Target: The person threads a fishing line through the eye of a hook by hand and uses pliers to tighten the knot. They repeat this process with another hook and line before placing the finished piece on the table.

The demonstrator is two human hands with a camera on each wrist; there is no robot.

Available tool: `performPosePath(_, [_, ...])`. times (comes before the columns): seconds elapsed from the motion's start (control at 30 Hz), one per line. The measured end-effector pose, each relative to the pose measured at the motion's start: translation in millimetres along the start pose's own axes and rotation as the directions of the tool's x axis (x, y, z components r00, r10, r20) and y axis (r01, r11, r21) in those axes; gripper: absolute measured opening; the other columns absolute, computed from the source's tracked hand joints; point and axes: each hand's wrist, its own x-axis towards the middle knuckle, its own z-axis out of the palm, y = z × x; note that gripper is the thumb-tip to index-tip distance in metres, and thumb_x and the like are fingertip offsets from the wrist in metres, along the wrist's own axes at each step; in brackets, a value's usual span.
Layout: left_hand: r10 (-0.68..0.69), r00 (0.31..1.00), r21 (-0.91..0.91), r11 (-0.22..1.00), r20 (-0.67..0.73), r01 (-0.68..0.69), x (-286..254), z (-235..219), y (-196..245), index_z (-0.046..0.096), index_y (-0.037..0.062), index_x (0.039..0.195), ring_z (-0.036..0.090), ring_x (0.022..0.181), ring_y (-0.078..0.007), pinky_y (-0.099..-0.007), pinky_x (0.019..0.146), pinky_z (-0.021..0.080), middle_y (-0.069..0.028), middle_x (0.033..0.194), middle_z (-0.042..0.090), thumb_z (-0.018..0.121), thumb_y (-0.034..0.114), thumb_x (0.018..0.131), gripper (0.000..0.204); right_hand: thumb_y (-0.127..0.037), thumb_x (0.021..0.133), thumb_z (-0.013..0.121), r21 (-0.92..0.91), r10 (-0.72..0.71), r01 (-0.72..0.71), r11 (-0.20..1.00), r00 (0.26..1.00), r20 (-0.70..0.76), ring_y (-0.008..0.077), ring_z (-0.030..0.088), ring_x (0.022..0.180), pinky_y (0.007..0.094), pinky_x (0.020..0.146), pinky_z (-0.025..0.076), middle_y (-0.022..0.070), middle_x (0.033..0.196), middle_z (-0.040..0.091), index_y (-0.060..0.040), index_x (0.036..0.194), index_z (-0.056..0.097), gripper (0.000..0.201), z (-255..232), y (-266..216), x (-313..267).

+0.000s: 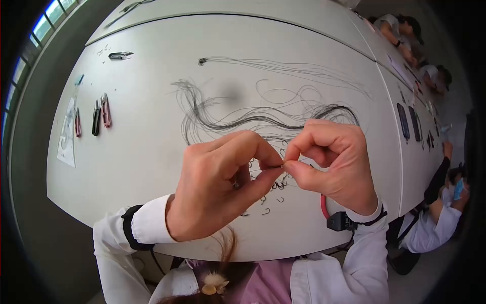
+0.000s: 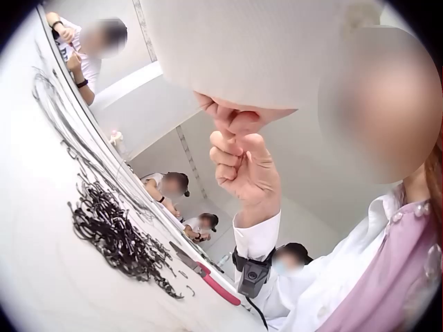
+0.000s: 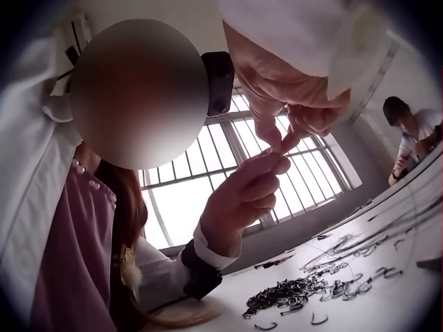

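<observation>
My left hand (image 1: 217, 182) and right hand (image 1: 336, 164) meet fingertip to fingertip above the table. Between them they pinch a small dark fishing hook, mostly hidden by the fingertips. Below and behind the hands lies a heap of dark fishing hooks (image 2: 114, 232), with a few loose hooks (image 1: 266, 211) nearer my body. A long wavy bundle of dark fishing line (image 1: 223, 125) stretches across the table just beyond the hands. In the right wrist view the left hand (image 3: 239, 197) is raised, its thumb and finger against those of the right hand (image 3: 277, 76).
Red-handled pliers (image 2: 218, 283) lie beside the heap. Another tied line bundle (image 1: 283, 66) lies farther back. Thread snips (image 1: 96, 119), black snips (image 1: 120, 55) and a clear plastic sheet (image 1: 67, 137) are at left. Phones (image 1: 403, 121) lie on the right-hand table, where other people sit.
</observation>
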Motion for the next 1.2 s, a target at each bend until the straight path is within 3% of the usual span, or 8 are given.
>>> performPosePath(0.2, [-0.037, 0.999, -0.072, 0.997, 0.016, 0.038, -0.3, -1.4, 0.3, 0.055, 0.0008, 0.076, 0.043, 0.052, 0.0009, -0.0157, 0.042, 0.033, -0.002, 0.075, 0.061, 0.065, -0.006, 0.074, 0.012, 0.0, 0.067, 0.068, 0.046, 0.003, -0.003, 0.999, 1.0, -0.009, 0.0042, 0.032, 0.051, 0.0224, 0.046, 0.026, -0.0037, 0.056, 0.039, -0.0021, 0.071, 0.064, 0.006, 0.4, -1.1, -1.9])
performPosePath(0.27, [-0.074, 0.997, -0.123, 0.99, -0.006, 0.072, -0.2, -1.3, 1.2, 0.055, 0.0003, 0.076, 0.044, 0.053, 0.0007, -0.0154, 0.044, 0.033, -0.002, 0.076, 0.06, 0.064, -0.006, 0.076, 0.011, 0.0, 0.071, 0.07, 0.171, 0.093, -0.09, 0.981, 0.996, -0.015, 0.0031, 0.033, 0.051, 0.0203, 0.046, 0.027, -0.0037, 0.058, 0.043, -0.0012, 0.075, 0.066, 0.006, -0.7, -4.8, -2.9])
performPosePath(0.37, [-0.129, 0.991, -0.154, 0.979, 0.019, 0.131, 0.0, -3.1, 2.8, 0.054, 0.0002, 0.076, 0.044, 0.056, 0.0007, -0.015, 0.046, 0.034, -0.0018, 0.077, 0.059, 0.063, -0.005, 0.077, 0.01, 0.001, 0.073, 0.071, 0.192, 0.069, -0.063, 0.979, 0.997, -0.022, 0.002, 0.036, 0.051, 0.0187, 0.047, 0.029, -0.003, 0.061, 0.048, -0.0005, 0.079, 0.068, 0.007, -1.2, -5.9, -2.7])
performPosePath(0.57, [-0.177, 0.984, -0.17, 0.969, 0.031, 0.179, 0.6, -3.8, 3.8, 0.054, 0.0005, 0.076, 0.043, 0.056, 0.0012, -0.0145, 0.046, 0.034, -0.0014, 0.077, 0.059, 0.062, -0.006, 0.078, 0.01, 0.002, 0.072, 0.071, 0.15, 0.045, -0.041, 0.988, 0.999, -0.019, 0.0011, 0.04, 0.051, 0.0183, 0.046, 0.03, -0.0014, 0.063, 0.053, -0.0001, 0.079, 0.069, 0.007, -3.6, -7.0, -2.7])
performPosePath(0.9, [-0.151, 0.989, -0.173, 0.973, 0.005, 0.149, -0.1, -3.4, 4.9, 0.054, 0.0014, 0.076, 0.042, 0.056, 0.0027, -0.0137, 0.045, 0.032, -0.0005, 0.077, 0.059, 0.062, -0.007, 0.076, 0.012, 0.003, 0.072, 0.072, 0.16, 0.02, -0.018, 0.987, 1.0, -0.009, 0.001, 0.043, 0.051, 0.0177, 0.045, 0.031, -0.0006, 0.064, 0.053, -0.0001, 0.078, 0.069, 0.007, -3.4, -7.4, -2.9])
performPosePath(1.1, [-0.193, 0.981, -0.21, 0.958, 0.028, 0.195, -0.3, -3.7, 4.7, 0.054, 0.0014, 0.078, 0.042, 0.056, 0.0034, -0.0132, 0.045, 0.031, -0.0005, 0.079, 0.059, 0.063, -0.006, 0.077, 0.011, 0.004, 0.072, 0.071, 0.175, 0.049, -0.05, 0.983, 0.999, 0.011, 0.001, 0.044, 0.052, 0.0173, 0.045, 0.031, -0.0001, 0.064, 0.054, -0.0004, 0.077, 0.069, 0.008, -4.3, -7.7, -3.4])
performPosePath(1.2, [-0.229, 0.972, -0.234, 0.944, 0.048, 0.234, 0.0, -4.3, 5.4, 0.054, 0.0012, 0.079, 0.043, 0.057, 0.0032, -0.013, 0.046, 0.032, -0.0006, 0.08, 0.059, 0.063, -0.006, 0.077, 0.011, 0.005, 0.072, 0.07, 0.161, -0.003, 0.001, 0.987, 1.0, 0.008, 0.001, 0.044, 0.053, 0.0169, 0.045, 0.031, 0.0001, 0.064, 0.054, -0.0004, 0.077, 0.068, 0.008, -4.8, -8.4, -3.4])
